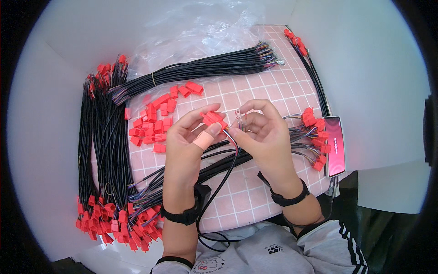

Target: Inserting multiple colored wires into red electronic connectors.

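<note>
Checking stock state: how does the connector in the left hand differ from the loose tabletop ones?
Held red connector has wires at one end; loose red connectors show none. Held one is pinched in the left hand; loose ones lie on the pink tabletop. Both are bright red.

From where I stand, a blocky red connector (pixel 214 119) sits tilted in mid-air, coloured wires (pixel 231 137) trailing from its lower end into a black cable (pixel 222 179) that curves down into loops, thin metal-tipped wires (pixel 241 119) just beside it.
</note>
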`<action>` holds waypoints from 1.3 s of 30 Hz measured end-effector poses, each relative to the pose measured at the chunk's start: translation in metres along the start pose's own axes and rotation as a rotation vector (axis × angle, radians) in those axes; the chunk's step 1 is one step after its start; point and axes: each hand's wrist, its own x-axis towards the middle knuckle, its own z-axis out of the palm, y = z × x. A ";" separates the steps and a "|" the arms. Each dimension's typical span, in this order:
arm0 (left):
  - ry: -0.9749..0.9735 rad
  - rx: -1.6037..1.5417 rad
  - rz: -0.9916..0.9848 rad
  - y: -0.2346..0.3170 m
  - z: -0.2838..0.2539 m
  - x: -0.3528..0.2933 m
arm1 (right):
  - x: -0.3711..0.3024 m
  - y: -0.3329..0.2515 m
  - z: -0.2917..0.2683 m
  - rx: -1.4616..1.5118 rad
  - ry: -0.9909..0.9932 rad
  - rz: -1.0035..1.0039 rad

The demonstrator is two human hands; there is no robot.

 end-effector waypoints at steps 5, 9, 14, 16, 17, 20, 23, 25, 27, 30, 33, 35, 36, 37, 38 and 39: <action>0.028 0.022 0.009 -0.001 0.004 0.000 | 0.001 -0.001 0.001 -0.061 0.020 -0.057; 0.075 -0.015 -0.032 -0.001 0.004 0.000 | 0.002 -0.005 0.002 -0.102 0.082 -0.100; 0.102 -0.138 -0.037 -0.004 -0.002 0.002 | 0.003 -0.004 0.001 0.139 0.005 -0.070; 0.093 -0.139 -0.039 -0.004 0.000 0.003 | 0.003 -0.004 0.000 0.124 -0.004 -0.067; 0.084 -0.140 -0.040 -0.005 0.000 0.003 | 0.003 -0.004 0.000 0.111 -0.013 -0.064; 0.089 -0.136 -0.034 -0.004 0.000 0.003 | 0.003 -0.006 0.003 0.201 -0.014 -0.038; 0.088 -0.114 -0.025 -0.003 0.000 0.003 | 0.003 -0.002 0.002 0.145 -0.033 -0.075; 0.092 -0.105 -0.023 -0.003 0.000 0.003 | 0.003 -0.004 0.003 0.151 -0.027 -0.053; 0.095 -0.095 -0.018 -0.003 0.000 0.003 | 0.002 -0.004 0.004 0.159 -0.022 -0.034; 0.118 -0.061 -0.004 -0.002 0.001 0.002 | 0.002 -0.001 0.002 0.054 -0.006 -0.077; 0.125 -0.072 -0.019 -0.002 0.001 0.001 | 0.002 -0.002 0.001 0.006 0.013 -0.049; 0.110 -0.111 -0.031 -0.002 0.000 0.001 | 0.001 -0.002 0.002 0.006 0.071 -0.108; 0.110 -0.110 -0.030 -0.002 0.001 0.001 | 0.000 -0.003 0.002 0.007 0.071 -0.108; 0.103 -0.110 -0.037 -0.001 0.001 0.001 | 0.000 -0.003 0.001 0.037 0.069 -0.089; 0.096 -0.109 -0.045 -0.001 0.001 0.001 | 0.000 -0.004 0.001 0.066 0.067 -0.070; 0.097 -0.109 -0.045 -0.002 0.001 0.001 | 0.000 -0.004 0.001 0.067 0.067 -0.069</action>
